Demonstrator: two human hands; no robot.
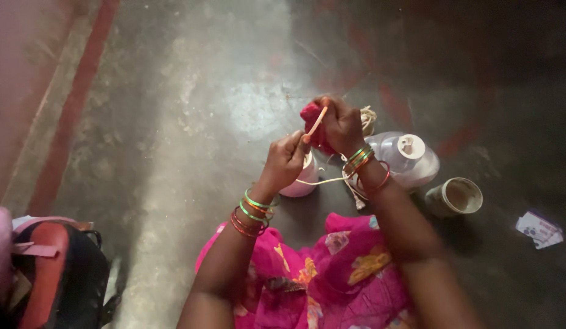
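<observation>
My left hand [287, 159] pinches the hook [315, 124] low; its shaft slants toward one o'clock into the red yarn piece [313, 125] gripped in my right hand [343, 125], fingers pressed together, above the floor.

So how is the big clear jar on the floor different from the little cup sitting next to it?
The clear jar is larger, see-through and lies tilted on its side with a white cap on; the small cup is opaque, pale and open-mouthed, with no lid. The jar lies just beside the right hand, while the cup sits farther out to the right. Both rest on the dark concrete floor.
</observation>
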